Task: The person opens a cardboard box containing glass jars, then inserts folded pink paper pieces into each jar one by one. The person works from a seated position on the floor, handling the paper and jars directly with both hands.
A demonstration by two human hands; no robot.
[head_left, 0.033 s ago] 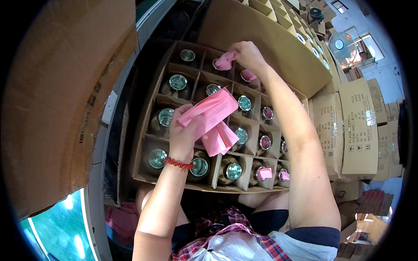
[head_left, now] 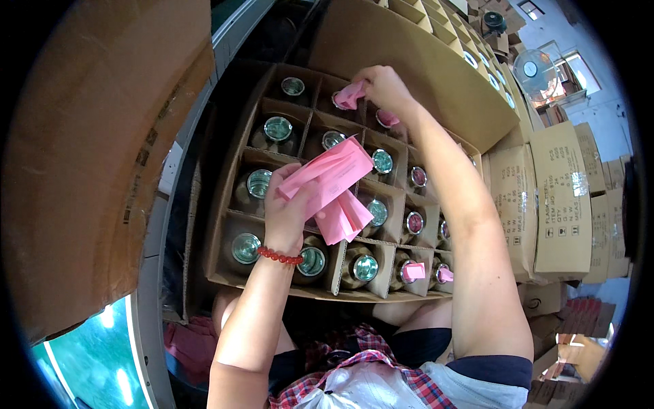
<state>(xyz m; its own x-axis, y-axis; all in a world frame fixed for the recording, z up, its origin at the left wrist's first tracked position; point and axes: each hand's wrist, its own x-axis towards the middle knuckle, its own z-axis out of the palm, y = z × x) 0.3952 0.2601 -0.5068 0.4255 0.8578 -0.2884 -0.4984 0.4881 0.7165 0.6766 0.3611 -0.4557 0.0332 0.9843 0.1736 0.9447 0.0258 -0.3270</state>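
Note:
Below me stands an open carton (head_left: 225,232) split by cardboard dividers, with a round glass-lined flask in many of its cells. My left hand (head_left: 289,204), a red bead bracelet at its wrist, grips a bunch of folded pink paper slips (head_left: 337,174) over the middle cells. Reaching to the far side, my right hand (head_left: 390,88) pinches a crumpled pink slip (head_left: 349,96) at the mouth of a flask in the back row. Beside it, another pink slip (head_left: 387,118) sits in a flask mouth. Two near-right flasks also have pink paper (head_left: 413,271) sticking out.
A raised carton flap (head_left: 415,75) borders the far side, with another divided carton (head_left: 443,31) beyond it. Stacked closed cartons (head_left: 562,198) stand at right, near a fan (head_left: 536,70). A large brown carton (head_left: 102,157) rises close on the left.
My right hand and the pink slip it pinches have shifted very slightly left. The left hand and its slips have stayed in place.

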